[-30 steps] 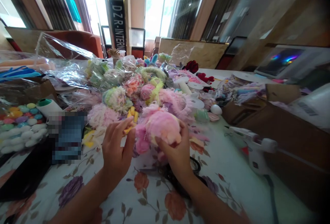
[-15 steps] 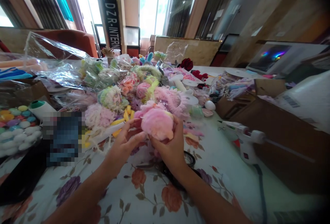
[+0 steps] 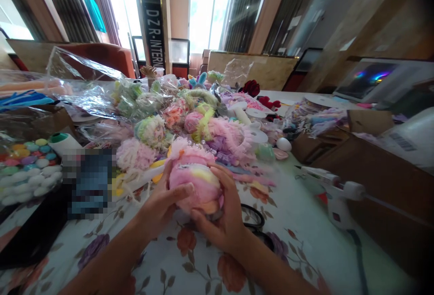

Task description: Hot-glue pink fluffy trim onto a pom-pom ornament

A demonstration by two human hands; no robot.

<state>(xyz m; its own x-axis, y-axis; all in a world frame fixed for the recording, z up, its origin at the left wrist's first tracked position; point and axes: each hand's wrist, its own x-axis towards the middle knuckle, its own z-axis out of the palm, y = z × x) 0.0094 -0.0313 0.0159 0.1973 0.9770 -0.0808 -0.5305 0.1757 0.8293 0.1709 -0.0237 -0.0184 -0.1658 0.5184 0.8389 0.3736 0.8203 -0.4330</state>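
Between my two hands is a round, fluffy pink ball (image 3: pixel 191 182) with yellow and orange patches and a frilly tuft on top. My left hand (image 3: pixel 166 195) curls around its left side, thumb lying across the front. On the right side my right hand (image 3: pixel 225 209) is wrapped around it, with the thumb low at the bottom edge. Partly hidden behind my right wrist lies a pair of black-handled scissors (image 3: pixel 254 218); the blades cannot be seen. Just beyond the ball rises a heap of yarn and trims, with a pink frilly trim (image 3: pixel 233 136) nearest.
To the right lies a white glue gun (image 3: pixel 334 195) with its cord, beside a brown cardboard box (image 3: pixel 379 186). At the left are a bag of coloured pompoms (image 3: pixel 30 173), a thread cone (image 3: pixel 64 143) and a black strap-like item (image 3: pixel 34 227). A floral cloth (image 3: pixel 162 268) covers the table.
The ball has been turned and lowered toward me, showing its yellow band and frilly top. My left hand has closed in against its side. The view has shifted slightly.
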